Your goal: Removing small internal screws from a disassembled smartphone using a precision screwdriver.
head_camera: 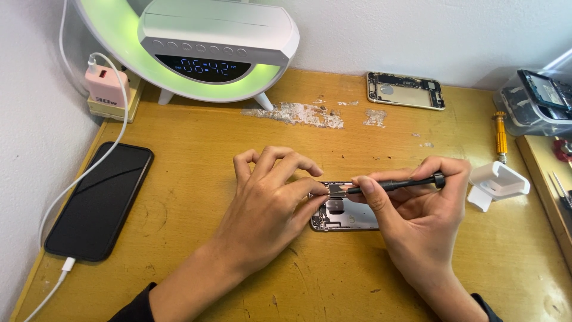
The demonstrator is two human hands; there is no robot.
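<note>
An opened phone body point(345, 216) lies on the wooden desk point(202, 185), mostly covered by both hands. My left hand point(268, 203) rests over its left end, thumb and forefinger pinching a small metal part point(335, 190) at its top edge. My right hand point(417, 209) holds a black screwdriver point(396, 184) nearly level, its tip pointing left onto that small part.
A black phone point(98, 200) charges at the left on a white cable point(89, 167). A white clock lamp with a green glow point(202, 53) stands at the back. Another bare phone frame point(405, 90), a yellow screwdriver point(500, 136), a white stand point(497, 182) and a clear parts box point(536, 104) lie to the right.
</note>
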